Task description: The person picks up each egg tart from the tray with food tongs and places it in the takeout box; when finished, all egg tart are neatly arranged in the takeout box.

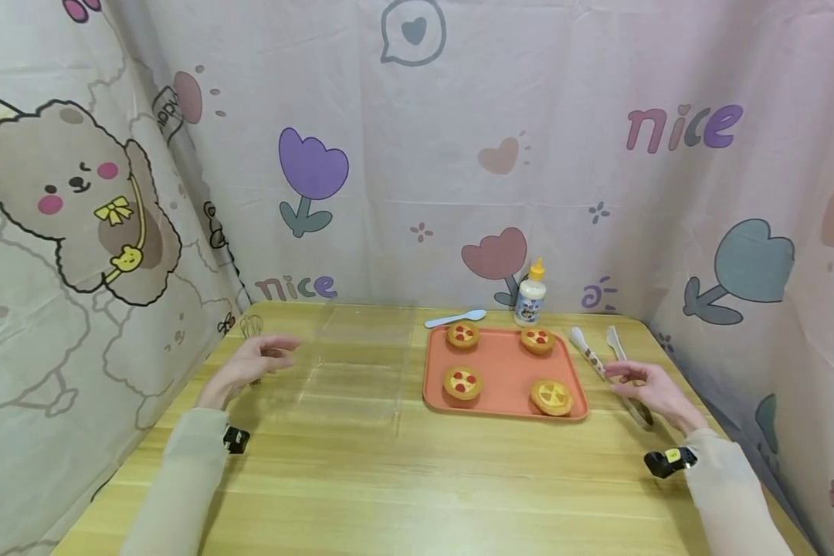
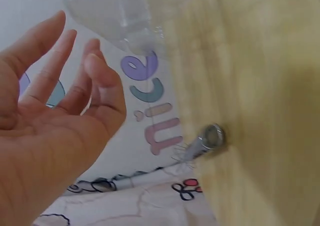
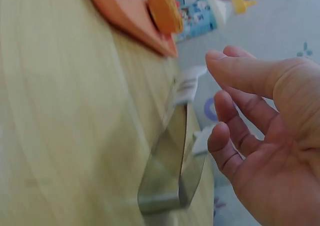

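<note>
My left hand (image 1: 253, 361) hovers over the table's left side, fingers loosely spread with nothing between them. To its right stands a clear plastic box (image 1: 398, 386). A wire whisk (image 1: 252, 326) lies just behind that hand; its metal handle end (image 2: 212, 137) shows in the left wrist view. On the right, my right hand (image 1: 653, 392) is held over metal tongs (image 3: 165, 171) with white tips, its fingers relaxed and apart from them in the right wrist view. An orange tray (image 1: 503, 374) carries several toy tarts (image 1: 462, 384) with red or yellow tops.
Behind the tray lie a pale blue spoon (image 1: 459, 318) and a white squeeze bottle (image 1: 530, 300) with a yellow nozzle. A printed curtain (image 1: 403, 154) hangs along the back and both sides of the wooden table (image 1: 389, 494).
</note>
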Demonstrator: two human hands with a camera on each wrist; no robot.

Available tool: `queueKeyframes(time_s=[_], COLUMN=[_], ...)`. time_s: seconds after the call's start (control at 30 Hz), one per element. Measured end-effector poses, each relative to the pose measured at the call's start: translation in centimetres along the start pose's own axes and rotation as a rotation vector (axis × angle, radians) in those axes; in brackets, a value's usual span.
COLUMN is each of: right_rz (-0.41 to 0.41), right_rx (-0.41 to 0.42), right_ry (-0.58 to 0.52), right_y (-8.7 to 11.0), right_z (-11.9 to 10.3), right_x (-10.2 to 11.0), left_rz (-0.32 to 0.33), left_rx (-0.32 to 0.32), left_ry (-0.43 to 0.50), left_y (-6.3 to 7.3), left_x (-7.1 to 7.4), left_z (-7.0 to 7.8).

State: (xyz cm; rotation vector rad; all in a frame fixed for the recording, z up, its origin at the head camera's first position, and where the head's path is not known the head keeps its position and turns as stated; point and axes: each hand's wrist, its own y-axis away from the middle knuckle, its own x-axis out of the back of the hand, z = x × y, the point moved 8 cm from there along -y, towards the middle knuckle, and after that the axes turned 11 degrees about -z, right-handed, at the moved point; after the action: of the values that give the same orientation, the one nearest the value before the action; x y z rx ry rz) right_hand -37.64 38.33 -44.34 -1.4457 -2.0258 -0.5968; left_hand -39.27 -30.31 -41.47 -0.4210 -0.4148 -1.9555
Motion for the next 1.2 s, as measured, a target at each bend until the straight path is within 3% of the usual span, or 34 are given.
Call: queueKeyframes(time_s=[0.4, 0.7, 1.03, 1.2], right_rz=[-0.012, -0.035, -0.04, -0.019], right_rx=[-0.122, -0.097, -0.071, -0.081], right_ry=[0.036, 0.062, 0.121, 0.071], right_y=[0.7, 1.0, 0.7, 0.5], right_z=[2.9, 3.6, 3.8, 4.2], right_x=[0.7, 0.5, 0.0, -0.2], left_rz=[-0.095, -0.137, -0.145, -0.138], left_rx=[0.012, 0.033, 0.036, 0.059], left_ry=[0.114, 0.193, 0.163, 0.163], left_y=[-0.2, -0.3, -0.3, -0.2], left_x=[-0.2, -0.5, -0.7, -0.6], left_z=[-1.9, -2.6, -3.0, -3.1])
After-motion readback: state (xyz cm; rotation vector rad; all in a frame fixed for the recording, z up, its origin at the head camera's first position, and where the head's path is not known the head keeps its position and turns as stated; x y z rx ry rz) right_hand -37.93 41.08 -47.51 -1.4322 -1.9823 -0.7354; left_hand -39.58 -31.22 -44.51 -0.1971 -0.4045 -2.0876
